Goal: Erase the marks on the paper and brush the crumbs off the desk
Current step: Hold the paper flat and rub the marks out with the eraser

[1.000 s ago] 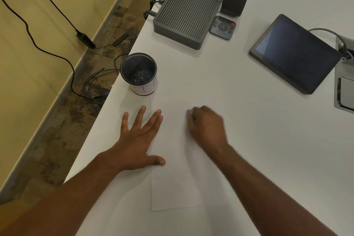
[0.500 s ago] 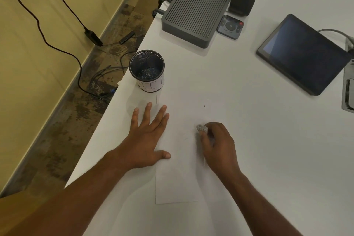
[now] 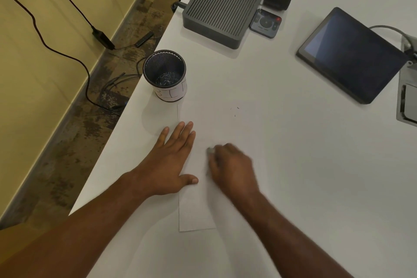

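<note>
1. Rubbing is going on across the paper [image 3: 196,210]: since half a second ago the right hand [image 3: 232,169] is sitting closer to the left hand [image 3: 168,160] and is smeared by motion, where it was crisp before.
2. Eraser [image 3: 211,150] is showing only as a small pale tip at the front of the right hand, whose fingers are curling round it and pinching it against the sheet.
3. Left hand is lying flat with fingers straight and close together, thumb out to the side, pressing down the paper's left edge and partly the tabletop [image 3: 304,165]; it is staying in the same spot as in both earlier views.
4. Crumbs [image 3: 235,110], a few dark specks, are lying beyond the right hand, well apart from it, toward the far end of the sheet.
5. Marks on the sheet are too faint to make out, so I judge the erasing step to be underway, with brushing not yet begun.
6. Mesh cup [image 3: 164,74] is standing just beyond the left hand's fingertips.
</note>
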A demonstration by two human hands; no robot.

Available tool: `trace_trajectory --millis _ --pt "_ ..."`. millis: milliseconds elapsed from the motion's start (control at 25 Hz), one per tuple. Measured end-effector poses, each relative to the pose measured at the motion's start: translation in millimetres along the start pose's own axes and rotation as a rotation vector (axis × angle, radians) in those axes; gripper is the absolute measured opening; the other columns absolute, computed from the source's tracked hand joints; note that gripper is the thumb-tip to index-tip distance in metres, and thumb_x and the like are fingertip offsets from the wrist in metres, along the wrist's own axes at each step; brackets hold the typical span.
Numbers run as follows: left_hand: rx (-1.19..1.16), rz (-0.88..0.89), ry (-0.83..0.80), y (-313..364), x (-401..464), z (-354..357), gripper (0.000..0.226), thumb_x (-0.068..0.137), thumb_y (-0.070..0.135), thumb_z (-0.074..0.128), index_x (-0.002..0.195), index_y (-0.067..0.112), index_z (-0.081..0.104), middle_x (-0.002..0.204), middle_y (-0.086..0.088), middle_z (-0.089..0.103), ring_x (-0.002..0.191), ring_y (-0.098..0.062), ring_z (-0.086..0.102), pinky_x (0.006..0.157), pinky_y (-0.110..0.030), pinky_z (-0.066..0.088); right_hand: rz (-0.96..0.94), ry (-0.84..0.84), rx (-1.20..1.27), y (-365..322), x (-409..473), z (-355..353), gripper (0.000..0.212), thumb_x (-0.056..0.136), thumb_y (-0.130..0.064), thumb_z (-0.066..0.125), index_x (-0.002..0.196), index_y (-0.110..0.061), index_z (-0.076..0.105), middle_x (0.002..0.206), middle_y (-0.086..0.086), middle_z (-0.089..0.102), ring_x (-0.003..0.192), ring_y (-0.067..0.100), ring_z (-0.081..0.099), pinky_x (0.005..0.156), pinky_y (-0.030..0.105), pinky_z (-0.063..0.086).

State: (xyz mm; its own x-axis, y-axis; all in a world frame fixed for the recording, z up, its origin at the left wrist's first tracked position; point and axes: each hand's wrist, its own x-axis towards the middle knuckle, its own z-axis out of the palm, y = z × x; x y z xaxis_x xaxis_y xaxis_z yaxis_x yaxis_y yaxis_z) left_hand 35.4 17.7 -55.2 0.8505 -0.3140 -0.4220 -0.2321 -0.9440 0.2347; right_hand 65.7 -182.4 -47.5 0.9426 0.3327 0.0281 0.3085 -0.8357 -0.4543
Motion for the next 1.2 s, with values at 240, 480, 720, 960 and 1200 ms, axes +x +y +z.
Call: trace_trajectory --millis 240,480,720,960,1200 --pt "-0.041 -0.001 0.016 -1 1 1 0.112 0.086 0.077 0.037 0.153 0.013 -0.025 0.157 -0.002 -0.043 0.143 -0.018 -0.041 0.12 -0.047 -0.016 0.12 0.058 -0.066 13 20 -19 0.029 0.091 -0.021 0.06 0.063 -0.015 0.056 0.062 0.004 0.055 0.056 0.027 0.055 0.049 0.029 0.034" --pt "-0.033 -0.02 -0.002 -2 2 3 0.114 0.085 0.079 0.036 0.152 0.014 -0.028 0.156 -0.001 -0.044 0.143 -0.017 -0.041 0.121 -0.047 -0.017 0.105 0.159 -0.095 36 45 -25 0.03 0.088 -0.017 0.064 0.059 -0.013 0.056 0.057 0.003 0.051 0.048 0.027 0.05 0.047 0.027 0.035" --pt "-0.031 -0.011 0.016 -2 1 3 0.111 0.085 0.079 0.032 0.153 0.013 -0.026 0.157 -0.002 -0.042 0.144 -0.018 -0.039 0.12 -0.048 -0.015 -0.173 -0.11 -0.056 -6 8 -7 0.018 0.083 -0.012 0.068 0.067 -0.013 0.061 0.062 0.004 0.054 0.05 0.025 0.052 0.048 0.024 0.032" --pt "-0.046 -0.007 0.02 -1 1 3 0.112 0.086 0.078 0.036 0.154 0.013 -0.025 0.157 -0.002 -0.043 0.144 -0.018 -0.04 0.12 -0.049 -0.015 -0.005 0.019 -0.092 0 24 -19 0.023 0.079 -0.01 0.07 0.061 -0.013 0.056 0.059 0.005 0.052 0.049 0.026 0.05 0.046 0.026 0.036" --pt "-0.055 -0.01 0.011 -1 1 3 0.112 0.085 0.078 0.036 0.153 0.013 -0.026 0.156 -0.001 -0.043 0.143 -0.017 -0.041 0.119 -0.047 -0.017 0.095 0.106 -0.124 39 34 -32 0.028 0.087 -0.017 0.066 0.061 -0.014 0.056 0.059 0.003 0.051 0.052 0.027 0.054 0.048 0.03 0.041"
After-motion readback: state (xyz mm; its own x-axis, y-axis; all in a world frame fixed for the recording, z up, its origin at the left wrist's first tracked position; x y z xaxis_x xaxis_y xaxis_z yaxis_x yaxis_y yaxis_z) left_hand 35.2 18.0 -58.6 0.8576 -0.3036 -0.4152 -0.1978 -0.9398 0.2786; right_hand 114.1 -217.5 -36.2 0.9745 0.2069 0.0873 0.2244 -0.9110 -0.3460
